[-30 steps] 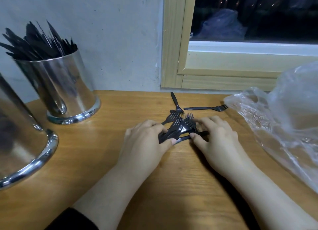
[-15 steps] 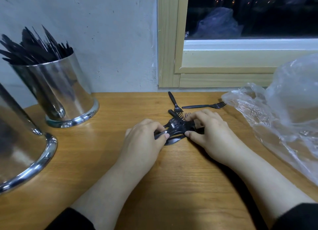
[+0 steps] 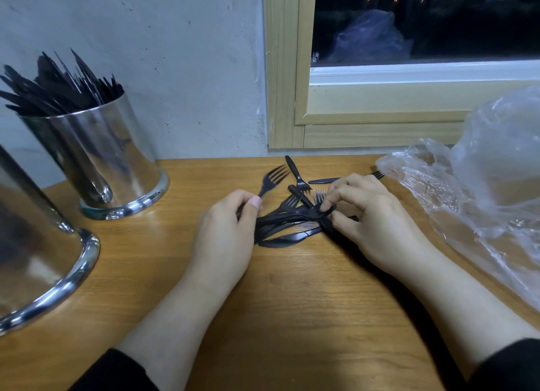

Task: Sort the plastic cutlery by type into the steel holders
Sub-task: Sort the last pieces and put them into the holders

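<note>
A small heap of black plastic forks and knives lies on the wooden table between my hands. My left hand grips a black fork by its handle, tines raised up and to the right. My right hand pinches forks at the right side of the heap. Two more forks lie behind, one pointing toward the wall and one partly hidden by my right hand. A steel holder at the left is full of black cutlery. A second steel holder stands nearer, its contents out of view.
A crumpled clear plastic bag covers the right side of the table. A grey wall and a wooden window frame close off the back. Bare table lies in front of my forearms.
My left hand has lifted one fork out of the heap, tines now up to the right. My right hand has shifted its fingers on the heap's right end.
</note>
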Demonstrator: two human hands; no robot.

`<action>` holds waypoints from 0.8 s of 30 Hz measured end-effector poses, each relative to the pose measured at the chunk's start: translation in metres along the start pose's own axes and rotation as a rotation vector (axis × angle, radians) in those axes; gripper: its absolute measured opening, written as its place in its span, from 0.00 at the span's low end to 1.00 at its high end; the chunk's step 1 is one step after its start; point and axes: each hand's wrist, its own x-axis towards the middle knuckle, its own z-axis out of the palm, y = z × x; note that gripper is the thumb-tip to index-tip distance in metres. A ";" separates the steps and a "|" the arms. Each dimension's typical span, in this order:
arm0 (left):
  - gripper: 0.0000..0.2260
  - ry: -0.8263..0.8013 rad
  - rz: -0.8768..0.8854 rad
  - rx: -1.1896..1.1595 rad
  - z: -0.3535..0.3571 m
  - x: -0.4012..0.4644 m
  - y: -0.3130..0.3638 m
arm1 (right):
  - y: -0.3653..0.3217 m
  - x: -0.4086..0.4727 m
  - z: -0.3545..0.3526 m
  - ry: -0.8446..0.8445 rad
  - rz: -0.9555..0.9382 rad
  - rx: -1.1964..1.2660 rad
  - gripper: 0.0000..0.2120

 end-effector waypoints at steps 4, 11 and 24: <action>0.11 0.077 0.023 -0.062 -0.003 -0.001 0.003 | -0.006 0.000 -0.001 0.054 -0.117 0.007 0.15; 0.10 -0.087 0.139 -0.096 -0.008 -0.008 0.009 | -0.012 0.004 0.000 0.244 -0.269 -0.024 0.06; 0.17 -0.131 -0.221 -0.596 -0.017 -0.031 0.009 | 0.003 0.011 0.000 0.163 0.360 -0.026 0.10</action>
